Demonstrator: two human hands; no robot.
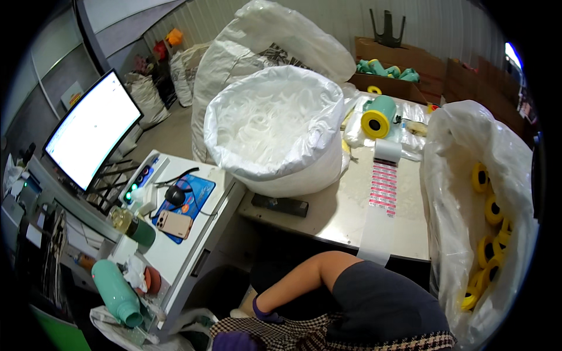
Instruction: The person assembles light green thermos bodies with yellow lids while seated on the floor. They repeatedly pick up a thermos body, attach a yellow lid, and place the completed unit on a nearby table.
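Note:
Both my hands are low in the view, by the checked cloth (287,333) over my lap, and wear purple gloves. My right hand (266,316) shows little more than its purple cuff; the cloth covers its fingers. Close to the lower edge is my left hand (235,341), cut off by the frame, so its fingers do not show clearly. Whether either hand holds anything cannot be made out. Left of them a mint-green bottle (114,286) lies tilted at the end of the white side desk (196,234), above a plastic bag (111,324).
A white sack (281,172) of clear plastic rings (263,120) stands on the worktable (333,216). Beside it are a label roll (387,151) and a green bottle with a yellow end (379,117). A clear bag (456,175) at right holds yellow-ended pieces (492,210). A phone (174,224) lies left.

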